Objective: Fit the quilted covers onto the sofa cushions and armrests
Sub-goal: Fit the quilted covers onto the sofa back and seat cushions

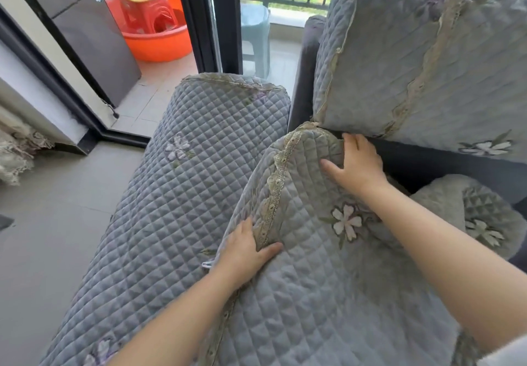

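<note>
Armrest's grey quilted floral cover (176, 183) and back cushion cover (427, 60) look done; lace-trimmed grey quilted seat cover (328, 294) half-fitted w/ dark seat (427, 163) exposed, my left hand (245, 254) gripping its lace edge, right hand (356, 163) gripping the far corner.

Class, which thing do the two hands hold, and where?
The seat cover: left hand pinches its lace-trimmed side edge; right hand grips its far corner.
</note>
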